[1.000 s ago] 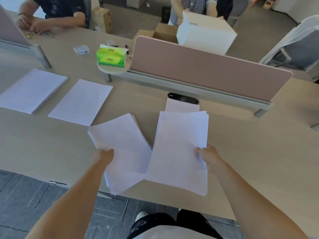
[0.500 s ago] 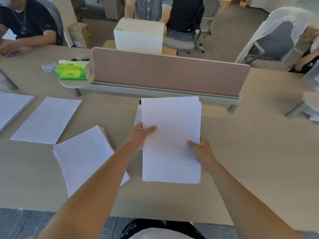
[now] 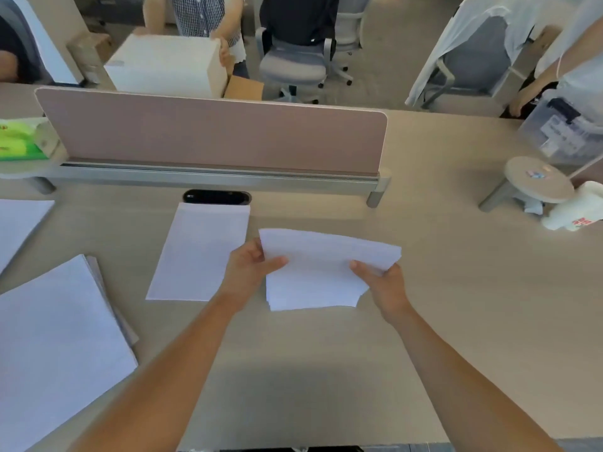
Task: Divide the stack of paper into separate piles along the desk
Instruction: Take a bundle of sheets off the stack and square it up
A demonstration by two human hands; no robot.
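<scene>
White paper sheaf (image 3: 321, 272), bowed; left hand (image 3: 248, 272) and right hand (image 3: 382, 284) at edges

Red print on the white package (image 3: 584, 203), perhaps lettering, is unreadable.

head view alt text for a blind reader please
The left hand and right hand grip a bent sheaf of white paper over a beige desk. Flat paper piles lie to its left, before a pink divider.

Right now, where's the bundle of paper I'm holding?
The bundle is mid-view, gripped by your left hand and right hand, just right of the flat pile.
</scene>
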